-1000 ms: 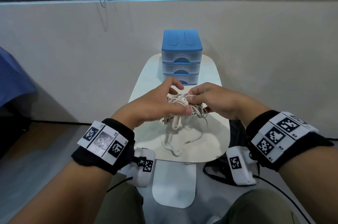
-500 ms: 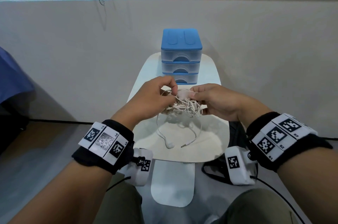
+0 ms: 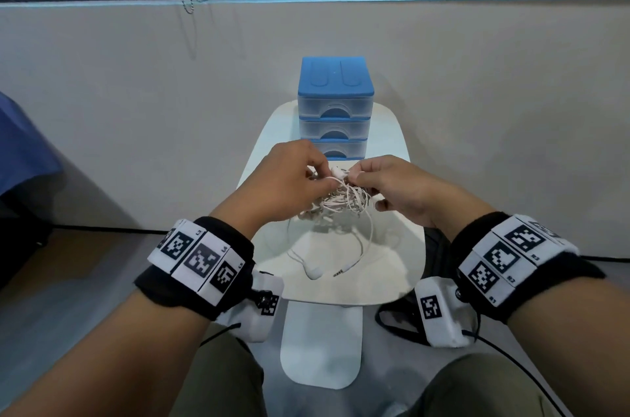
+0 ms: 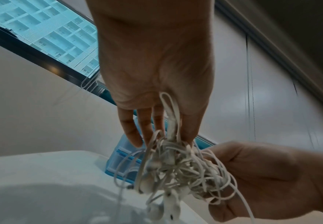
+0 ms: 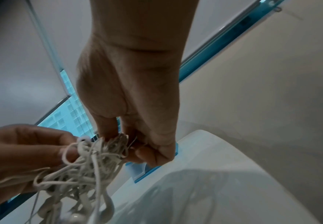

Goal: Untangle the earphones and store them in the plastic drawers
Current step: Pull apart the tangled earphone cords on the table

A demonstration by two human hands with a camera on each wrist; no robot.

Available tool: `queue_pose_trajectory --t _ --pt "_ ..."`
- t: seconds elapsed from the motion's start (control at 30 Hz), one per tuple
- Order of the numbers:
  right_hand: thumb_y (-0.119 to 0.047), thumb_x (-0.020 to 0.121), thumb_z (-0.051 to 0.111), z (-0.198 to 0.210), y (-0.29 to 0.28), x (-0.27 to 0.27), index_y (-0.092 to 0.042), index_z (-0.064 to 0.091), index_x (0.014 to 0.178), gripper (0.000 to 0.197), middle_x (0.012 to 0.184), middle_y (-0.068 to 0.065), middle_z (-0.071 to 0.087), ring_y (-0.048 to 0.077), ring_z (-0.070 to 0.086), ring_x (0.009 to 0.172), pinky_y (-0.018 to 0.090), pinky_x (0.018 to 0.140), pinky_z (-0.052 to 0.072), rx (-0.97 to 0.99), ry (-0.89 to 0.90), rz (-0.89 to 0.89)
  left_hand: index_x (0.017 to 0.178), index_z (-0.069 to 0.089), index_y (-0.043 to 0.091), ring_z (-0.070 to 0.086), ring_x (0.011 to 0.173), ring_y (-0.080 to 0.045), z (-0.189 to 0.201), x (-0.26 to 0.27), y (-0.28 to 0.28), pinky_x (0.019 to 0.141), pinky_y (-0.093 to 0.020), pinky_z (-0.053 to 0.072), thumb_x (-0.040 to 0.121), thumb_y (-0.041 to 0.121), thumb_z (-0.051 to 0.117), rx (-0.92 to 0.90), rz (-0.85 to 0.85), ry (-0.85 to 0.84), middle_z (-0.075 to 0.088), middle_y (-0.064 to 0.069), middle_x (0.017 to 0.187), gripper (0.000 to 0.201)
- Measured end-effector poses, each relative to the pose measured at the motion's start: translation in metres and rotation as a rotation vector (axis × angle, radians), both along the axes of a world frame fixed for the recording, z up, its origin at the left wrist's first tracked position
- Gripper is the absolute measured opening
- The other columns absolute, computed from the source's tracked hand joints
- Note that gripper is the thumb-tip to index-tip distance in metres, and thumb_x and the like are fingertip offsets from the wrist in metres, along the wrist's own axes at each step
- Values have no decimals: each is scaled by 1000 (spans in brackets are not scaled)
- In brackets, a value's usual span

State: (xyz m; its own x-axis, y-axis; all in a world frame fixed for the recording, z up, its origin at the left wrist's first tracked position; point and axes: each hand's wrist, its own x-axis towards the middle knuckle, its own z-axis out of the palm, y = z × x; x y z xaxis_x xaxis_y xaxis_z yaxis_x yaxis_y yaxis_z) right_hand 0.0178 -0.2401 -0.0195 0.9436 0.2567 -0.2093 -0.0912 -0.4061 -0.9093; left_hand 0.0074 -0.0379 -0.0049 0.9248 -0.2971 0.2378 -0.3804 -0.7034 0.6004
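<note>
Both hands' fingertips vanish inside the tangled earphones (image 3: pixel 341 200).

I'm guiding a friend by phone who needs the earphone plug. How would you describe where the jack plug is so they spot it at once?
Start at the blue-topped plastic drawers at the far end of the white table. Nearer, both hands hold a tangled earphone bundle, from which loose cords hang to the tabletop. The jack plug is the thin metal-tipped end, just right of the rounded white earbud.
</note>
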Motion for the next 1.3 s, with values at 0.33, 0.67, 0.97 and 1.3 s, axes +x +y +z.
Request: queue_pose_trajectory --t 0.33,0.67,0.97,1.3 --pt "-18 87 76 25 15 -11 -10 76 80 11 76 7 69 7 52 61 24 64 45 -180 -360 48 76 75 5 44 54 -9 9 10 4 52 -18 37 86 28 82 -151 157 438 55 1 63 26" --pt "-26 82 86 12 27 -8 -7 79 78 21 72 8 71 9 52 59 22 59 43 -174 -252 -50 88 74 -3 58 71 -19 7 7 0 68 -30 46 90 15 66 -331 179 491 68 -9 78 19" --pt "-11 80 70 9 31 -10 -4 61 68 17 65 2 57 18 49 65 33 65 42 -140 -188 -85 83 73 11 57 67 -10 -2 4 6 62 -23 40 94 21 69 -294 219 445 70 -5 83 16" --pt "-3 94 65 16 15 -1 -6 65 81 14 64 7 66 13 57 53 24 56 39 178 -63 -155 118 62 34 57 109 -12 3 -6 13 95 -37 43 77 28 51 -361 -168 558 67 5 126 43"
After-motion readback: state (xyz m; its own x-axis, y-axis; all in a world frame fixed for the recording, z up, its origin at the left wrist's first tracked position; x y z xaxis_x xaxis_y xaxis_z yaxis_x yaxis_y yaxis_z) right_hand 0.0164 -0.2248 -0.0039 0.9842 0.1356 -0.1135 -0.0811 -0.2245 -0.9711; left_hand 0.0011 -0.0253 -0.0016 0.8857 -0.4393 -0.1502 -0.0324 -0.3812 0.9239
